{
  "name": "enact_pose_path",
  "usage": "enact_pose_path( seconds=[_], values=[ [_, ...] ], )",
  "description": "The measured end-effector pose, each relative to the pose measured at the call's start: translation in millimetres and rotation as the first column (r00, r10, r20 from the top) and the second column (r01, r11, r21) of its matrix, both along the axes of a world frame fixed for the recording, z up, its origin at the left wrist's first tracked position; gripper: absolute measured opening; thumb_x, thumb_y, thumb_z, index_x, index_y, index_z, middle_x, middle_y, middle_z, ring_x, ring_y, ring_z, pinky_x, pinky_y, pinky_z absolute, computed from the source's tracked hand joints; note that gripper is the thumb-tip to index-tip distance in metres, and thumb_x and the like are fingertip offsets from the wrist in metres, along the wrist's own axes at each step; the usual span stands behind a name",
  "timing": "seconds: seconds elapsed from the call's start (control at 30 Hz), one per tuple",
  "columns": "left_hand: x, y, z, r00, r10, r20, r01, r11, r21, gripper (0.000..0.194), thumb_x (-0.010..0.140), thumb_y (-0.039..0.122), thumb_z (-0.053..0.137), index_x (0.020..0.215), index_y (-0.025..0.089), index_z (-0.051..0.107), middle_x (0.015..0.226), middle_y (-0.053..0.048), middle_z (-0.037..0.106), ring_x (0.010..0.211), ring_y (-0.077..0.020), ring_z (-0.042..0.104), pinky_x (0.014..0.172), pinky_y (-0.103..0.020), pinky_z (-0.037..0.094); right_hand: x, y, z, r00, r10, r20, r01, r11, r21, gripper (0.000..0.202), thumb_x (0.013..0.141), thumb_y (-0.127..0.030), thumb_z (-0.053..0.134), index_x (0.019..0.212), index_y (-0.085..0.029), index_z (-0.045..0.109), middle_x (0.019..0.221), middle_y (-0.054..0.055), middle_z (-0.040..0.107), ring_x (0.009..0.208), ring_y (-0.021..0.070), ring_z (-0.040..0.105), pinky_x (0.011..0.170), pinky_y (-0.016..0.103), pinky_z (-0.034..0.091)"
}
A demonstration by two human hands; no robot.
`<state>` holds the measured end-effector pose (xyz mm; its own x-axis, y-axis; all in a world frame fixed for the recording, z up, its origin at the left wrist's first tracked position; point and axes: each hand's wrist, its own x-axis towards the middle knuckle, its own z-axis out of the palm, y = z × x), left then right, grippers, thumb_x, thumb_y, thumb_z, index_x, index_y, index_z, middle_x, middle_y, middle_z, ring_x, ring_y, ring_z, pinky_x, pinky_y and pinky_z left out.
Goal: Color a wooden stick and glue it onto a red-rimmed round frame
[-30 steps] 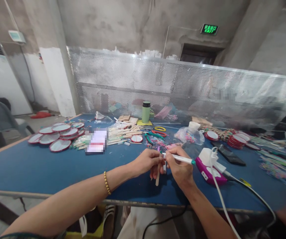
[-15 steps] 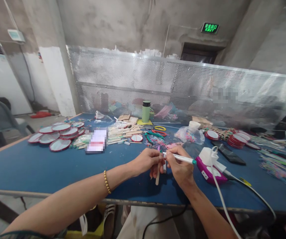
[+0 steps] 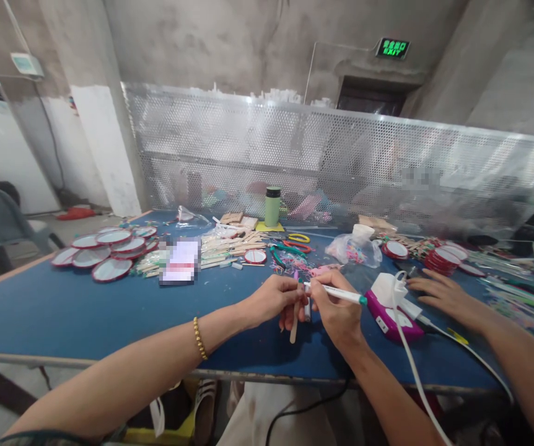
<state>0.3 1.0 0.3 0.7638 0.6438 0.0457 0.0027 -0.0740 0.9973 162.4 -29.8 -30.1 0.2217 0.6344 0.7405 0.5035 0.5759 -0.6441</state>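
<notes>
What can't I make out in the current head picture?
All in the head view:
Tip of the white pen: too small to tell whether it touches the wooden stick.
Part of that stick: hidden by the left hand.
Phone screen: blurred by pixel blocks.
Surface beneath the co-worker's hand: covered by it.
Grey chair: cut off by the left edge.

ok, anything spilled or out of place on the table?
Maybe the small coloured pieces: they lie loose just beyond the left hand, while similar-looking ones sit in the clear bag. Could be a spill, could be working clutter. Nothing looks plainly damaged.
</notes>
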Motion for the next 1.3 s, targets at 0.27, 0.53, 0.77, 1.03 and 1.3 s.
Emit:
enact_pose_path(
  seconds=[0.27, 0.53, 0.77, 1.03, 1.3],
  values=[
    [-0.1, -0.4, 0.6, 1.0, 0.002, -0.006, -0.002, 1.0, -0.003, 0.049, 0.074, 0.062, 0.063, 0.072, 0.014, 0.055, 0.058, -0.002, 0.061, 0.038, -0.0084, 0.052, 0.036, -0.018, 0.04, -1.8, -2.4, -3.1, 1.0, 0.026, 0.006, -0.025, 0.999, -0.034, 0.02, 0.094, -0.036, 0.057, 0.098, -0.019, 0.066, 0.094, 0.005, 0.067, 0.079, 0.0166, 0.064, 0.068, 0.031, 0.055],
    [-0.2, 0.1, -0.4, 1.0, 0.008, 0.001, -0.008, 1.0, -0.008, 0.05, 0.073, 0.063, 0.064, 0.075, 0.013, 0.056, 0.059, -0.002, 0.062, 0.038, -0.0085, 0.052, 0.036, -0.019, 0.039, -12.5, -8.4, 11.1, 0.999, 0.036, -0.021, -0.036, 0.999, -0.013, 0.019, 0.085, -0.03, 0.057, 0.068, -0.023, 0.057, 0.057, -0.001, 0.056, 0.056, 0.0157, 0.055, 0.049, 0.028, 0.043],
    [-0.3, 0.4, -0.6, 1.0, 0.011, -0.002, -0.011, 1.0, -0.017, 0.047, 0.076, 0.059, 0.063, 0.074, 0.013, 0.055, 0.06, -0.002, 0.062, 0.038, -0.0092, 0.053, 0.037, -0.02, 0.04, -13.0, -9.2, 11.6, 0.999, 0.032, -0.017, -0.032, 0.999, -0.024, 0.02, 0.085, -0.031, 0.057, 0.067, -0.023, 0.055, 0.054, -0.003, 0.053, 0.056, 0.0157, 0.056, 0.05, 0.028, 0.044],
    [-0.5, 2.2, -3.3, 1.0, -0.005, 0.015, 0.005, 1.0, -0.008, 0.047, 0.076, 0.059, 0.065, 0.074, 0.013, 0.057, 0.059, -0.002, 0.062, 0.038, -0.0088, 0.052, 0.036, -0.019, 0.04, -13.2, -8.0, 12.0, 1.0, 0.022, 0.005, -0.022, 1.0, -0.011, 0.019, 0.084, -0.029, 0.057, 0.066, -0.023, 0.056, 0.054, -0.002, 0.055, 0.054, 0.0154, 0.055, 0.049, 0.028, 0.044],
    [-0.5, 1.5, -2.1, 1.0, -0.001, 0.011, 0.001, 1.0, -0.018, 0.049, 0.074, 0.062, 0.065, 0.074, 0.014, 0.056, 0.059, -0.002, 0.062, 0.038, -0.0085, 0.053, 0.036, -0.018, 0.039, -12.7, -7.5, 11.0, 0.998, 0.035, -0.048, -0.035, 0.999, -0.018, 0.019, 0.084, -0.03, 0.058, 0.068, -0.022, 0.056, 0.054, -0.003, 0.054, 0.051, 0.0143, 0.054, 0.049, 0.027, 0.043]
  ],
)
